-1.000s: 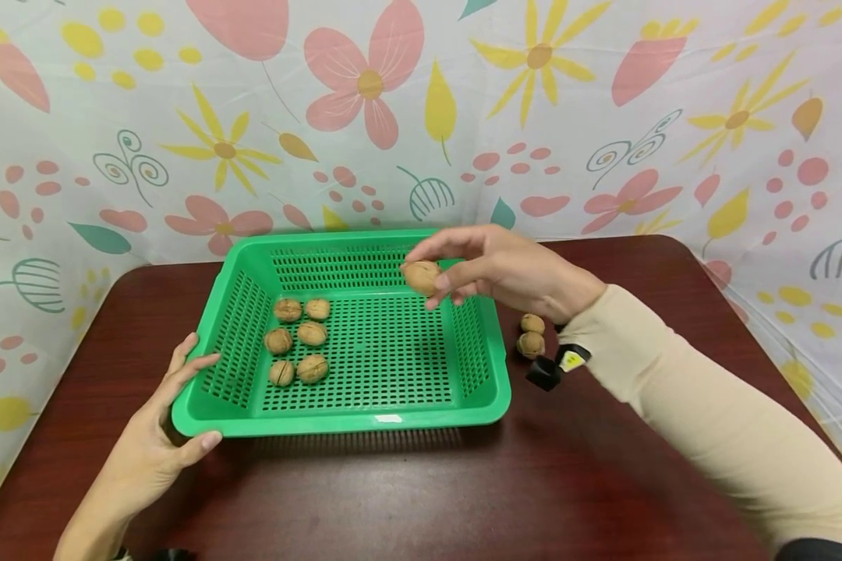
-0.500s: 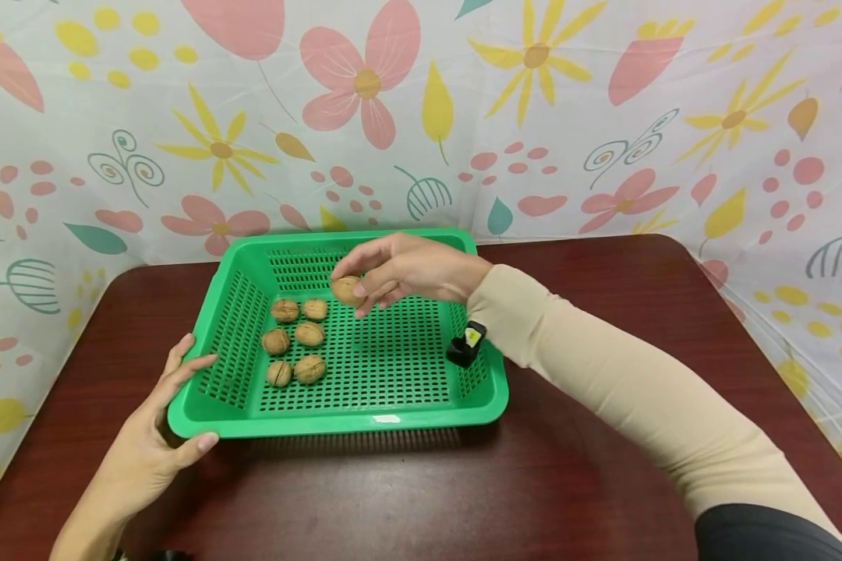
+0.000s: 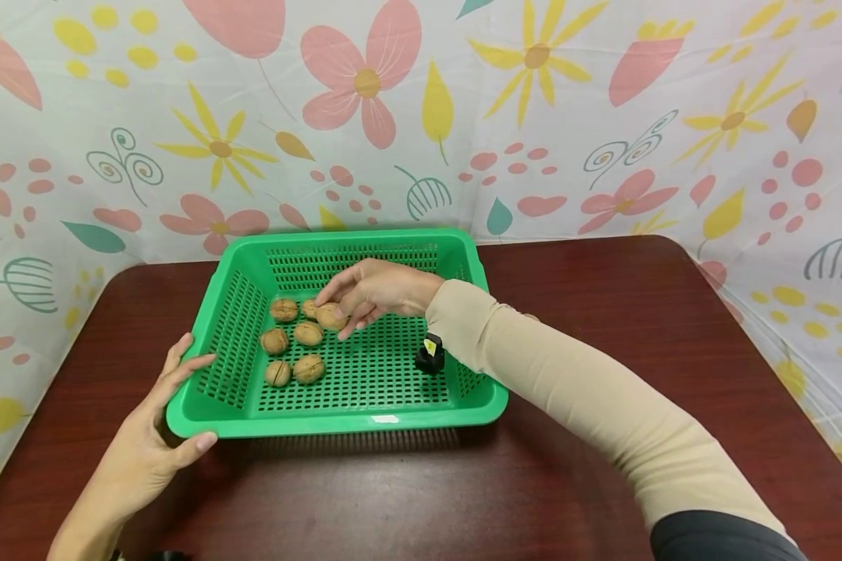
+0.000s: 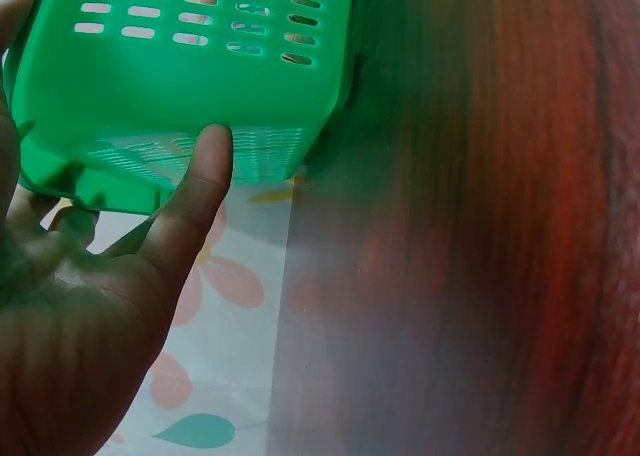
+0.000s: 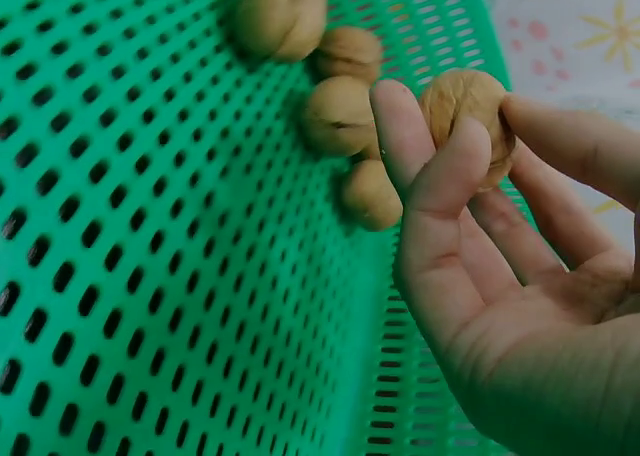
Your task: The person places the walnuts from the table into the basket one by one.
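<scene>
A green perforated plastic basket (image 3: 330, 426) stands on the table, several walnuts (image 3: 309, 369) grouped in its left half. My left hand (image 3: 140, 444) grips the near left corner, fingers over the left rim and thumb at the front; the left wrist view has the thumb (image 4: 208, 166) against the outer wall. Inside the basket, my right hand (image 3: 386, 290) pinches a walnut (image 3: 330, 316) just above the floor. That walnut overlaps the far right one of the group in the head view. Fingertips surround the held walnut (image 5: 465, 96) in the right wrist view.
The dark red wooden table (image 3: 421, 499) extends around the basket. A flower-patterned cloth (image 3: 568, 156) hangs right behind it. To the basket's right, the right sleeve (image 3: 568, 382) crosses the rim and mostly hides a walnut on the table.
My right hand has carried its walnut left across the basket and lowered it beside the group. The left hand keeps its place on the corner.
</scene>
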`<state>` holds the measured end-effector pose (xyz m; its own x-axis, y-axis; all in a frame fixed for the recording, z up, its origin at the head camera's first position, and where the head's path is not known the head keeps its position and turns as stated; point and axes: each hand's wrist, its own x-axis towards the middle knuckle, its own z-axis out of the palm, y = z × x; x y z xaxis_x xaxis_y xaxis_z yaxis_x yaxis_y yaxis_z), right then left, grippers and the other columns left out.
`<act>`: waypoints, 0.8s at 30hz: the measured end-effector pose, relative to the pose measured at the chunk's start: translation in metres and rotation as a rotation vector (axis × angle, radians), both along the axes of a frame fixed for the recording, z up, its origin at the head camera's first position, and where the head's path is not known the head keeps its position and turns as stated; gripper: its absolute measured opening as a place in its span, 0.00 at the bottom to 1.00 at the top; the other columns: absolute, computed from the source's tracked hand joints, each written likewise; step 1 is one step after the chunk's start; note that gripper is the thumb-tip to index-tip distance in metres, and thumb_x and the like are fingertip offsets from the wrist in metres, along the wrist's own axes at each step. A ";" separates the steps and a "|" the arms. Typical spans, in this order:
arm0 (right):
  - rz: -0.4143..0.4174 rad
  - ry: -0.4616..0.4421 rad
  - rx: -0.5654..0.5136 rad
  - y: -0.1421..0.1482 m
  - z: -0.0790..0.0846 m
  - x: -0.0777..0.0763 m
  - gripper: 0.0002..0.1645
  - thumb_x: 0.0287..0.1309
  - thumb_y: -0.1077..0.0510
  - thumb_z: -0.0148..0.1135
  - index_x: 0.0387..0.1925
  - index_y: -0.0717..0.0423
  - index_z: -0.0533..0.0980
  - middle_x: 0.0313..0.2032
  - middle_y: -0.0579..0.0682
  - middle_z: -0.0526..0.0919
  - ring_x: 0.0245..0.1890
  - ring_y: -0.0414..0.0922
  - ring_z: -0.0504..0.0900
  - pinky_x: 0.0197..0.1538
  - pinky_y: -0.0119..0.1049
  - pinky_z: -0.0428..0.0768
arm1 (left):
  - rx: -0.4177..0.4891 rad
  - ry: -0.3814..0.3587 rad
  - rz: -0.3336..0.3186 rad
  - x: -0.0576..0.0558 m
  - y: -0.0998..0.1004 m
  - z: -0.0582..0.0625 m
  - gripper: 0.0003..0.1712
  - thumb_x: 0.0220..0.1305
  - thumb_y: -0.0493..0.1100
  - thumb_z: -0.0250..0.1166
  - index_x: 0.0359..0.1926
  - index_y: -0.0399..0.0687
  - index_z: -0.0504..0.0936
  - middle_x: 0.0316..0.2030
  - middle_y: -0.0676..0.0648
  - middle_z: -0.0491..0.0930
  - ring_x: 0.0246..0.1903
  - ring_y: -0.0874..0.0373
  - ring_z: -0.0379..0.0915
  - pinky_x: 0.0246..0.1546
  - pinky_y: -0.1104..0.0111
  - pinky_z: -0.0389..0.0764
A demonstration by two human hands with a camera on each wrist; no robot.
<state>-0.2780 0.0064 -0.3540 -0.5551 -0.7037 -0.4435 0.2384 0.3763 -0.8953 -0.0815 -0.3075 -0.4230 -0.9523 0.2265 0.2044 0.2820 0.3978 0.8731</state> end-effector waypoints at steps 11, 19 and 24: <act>0.128 -0.009 0.124 -0.008 -0.019 0.004 0.20 0.69 0.68 0.63 0.60 0.56 0.82 0.62 0.51 0.83 0.40 0.53 0.91 0.44 0.41 0.84 | -0.006 0.004 0.005 -0.001 0.000 0.000 0.51 0.55 0.26 0.71 0.79 0.47 0.63 0.85 0.53 0.40 0.79 0.70 0.41 0.65 0.85 0.54; 0.177 -0.041 0.199 -0.011 -0.025 0.007 0.18 0.69 0.70 0.62 0.57 0.58 0.83 0.64 0.51 0.82 0.39 0.53 0.91 0.51 0.46 0.87 | -0.014 -0.006 0.012 -0.001 -0.001 -0.002 0.52 0.55 0.27 0.71 0.80 0.49 0.63 0.85 0.54 0.40 0.80 0.71 0.38 0.66 0.86 0.51; 0.185 -0.053 0.223 -0.011 -0.026 0.009 0.18 0.68 0.71 0.62 0.55 0.58 0.85 0.63 0.51 0.82 0.35 0.51 0.90 0.52 0.47 0.87 | -0.016 -0.010 0.016 -0.001 -0.001 -0.002 0.51 0.56 0.27 0.71 0.80 0.49 0.63 0.85 0.54 0.40 0.80 0.71 0.38 0.65 0.86 0.51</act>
